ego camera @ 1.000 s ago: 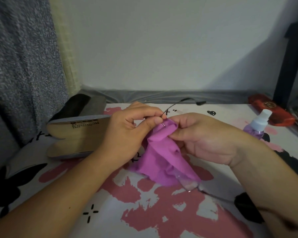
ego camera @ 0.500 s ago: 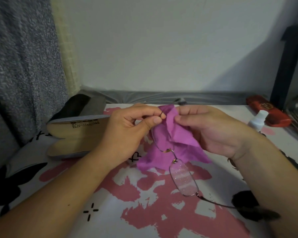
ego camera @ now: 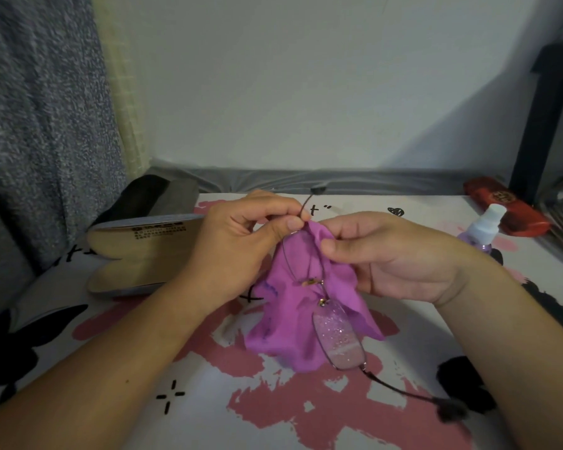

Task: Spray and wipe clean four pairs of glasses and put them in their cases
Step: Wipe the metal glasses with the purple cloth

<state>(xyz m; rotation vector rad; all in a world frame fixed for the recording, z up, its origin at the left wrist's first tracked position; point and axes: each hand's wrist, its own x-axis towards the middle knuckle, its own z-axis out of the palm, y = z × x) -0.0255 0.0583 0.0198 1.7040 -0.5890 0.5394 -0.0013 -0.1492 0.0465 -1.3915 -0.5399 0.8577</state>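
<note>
My left hand [ego camera: 241, 251] pinches the rimless glasses [ego camera: 322, 303] at their hinge to steady them, while my right hand [ego camera: 387, 254] pinches the purple cloth [ego camera: 283, 316] over the upper lens, wiping.

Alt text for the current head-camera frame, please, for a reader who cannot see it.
Two bare hands hold thin-framed glasses above a patterned table: the left hand pinches the frame by one temple, the right hand pinches a purple cloth over the upper lens. The lower lens is speckled with droplets. An open case lies left; a spray bottle and red case sit right.
</note>
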